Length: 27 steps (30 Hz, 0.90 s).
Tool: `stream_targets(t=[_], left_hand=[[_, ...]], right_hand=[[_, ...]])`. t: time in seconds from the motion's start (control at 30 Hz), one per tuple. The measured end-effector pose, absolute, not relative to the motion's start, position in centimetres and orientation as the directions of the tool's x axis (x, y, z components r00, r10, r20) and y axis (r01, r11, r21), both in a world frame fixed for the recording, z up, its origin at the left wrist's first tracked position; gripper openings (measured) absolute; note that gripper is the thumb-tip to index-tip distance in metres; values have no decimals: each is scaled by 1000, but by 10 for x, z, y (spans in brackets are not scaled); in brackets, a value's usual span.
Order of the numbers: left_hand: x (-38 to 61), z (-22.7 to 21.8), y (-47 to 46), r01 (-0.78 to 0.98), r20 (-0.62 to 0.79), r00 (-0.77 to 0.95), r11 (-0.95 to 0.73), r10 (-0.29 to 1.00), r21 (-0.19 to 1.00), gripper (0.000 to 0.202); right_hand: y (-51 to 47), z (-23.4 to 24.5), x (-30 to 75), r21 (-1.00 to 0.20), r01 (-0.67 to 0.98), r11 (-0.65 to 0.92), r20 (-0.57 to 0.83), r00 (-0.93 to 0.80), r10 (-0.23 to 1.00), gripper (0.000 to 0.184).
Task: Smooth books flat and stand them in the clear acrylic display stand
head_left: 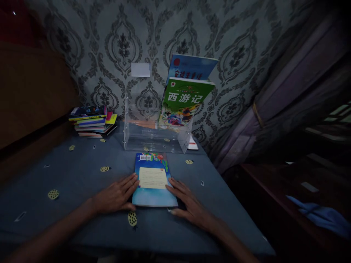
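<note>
1. A blue rectangular paperback with a cream text panel (152,179) lies flat and closed on the dark blue, pineapple-printed tablecloth (90,182), central between the hands.
2. The left hand (116,193), at the paperback's 8 o'clock, is open and flat, fingertips at its left edge, gripping nothing.
3. The right hand (189,204), at 4 o'clock, is open too, fingertips resting along the right edge, thumb apart from the fingers.
4. At 12 o'clock stands a clear plastic book rack (153,142); toward 1 o'clock it holds a green illustrated book (183,102) before a blue-covered book (192,67).
5. Between 10 and 11 o'clock sits a multicoloured book stack (91,122).
</note>
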<state>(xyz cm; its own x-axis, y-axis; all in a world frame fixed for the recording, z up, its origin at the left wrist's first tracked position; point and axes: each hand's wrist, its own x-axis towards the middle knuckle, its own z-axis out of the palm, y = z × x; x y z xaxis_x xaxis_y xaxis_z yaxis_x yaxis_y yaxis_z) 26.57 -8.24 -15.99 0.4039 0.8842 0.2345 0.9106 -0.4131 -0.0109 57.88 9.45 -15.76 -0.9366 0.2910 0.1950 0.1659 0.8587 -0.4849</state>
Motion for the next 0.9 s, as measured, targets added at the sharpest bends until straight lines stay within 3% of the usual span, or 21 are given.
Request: stream_targets(t=[0.13,0.23,0.4,0.6,0.9], left_hand=[[271,-151,-83,930,201,344,-362,917,64,74],[273,-143,-80,930,235,328,-356,915,90,69],[272,-133,-73,919,360,293,-364,886,149,60],[270,-114,-56,923,522,153,-310,839,228,52],[283,-62,-18,852,631,-169,-209,757,479,66]], right_hand=[[92,-156,587,-515,137,846,174,-950,260,97],[91,-160,588,-532,158,832,204,-930,307,82],[99,-168,579,-592,104,800,368,-848,383,51],[121,-147,550,-678,3,735,485,-749,451,43],[167,-142,482,-830,57,554,383,-665,642,46]])
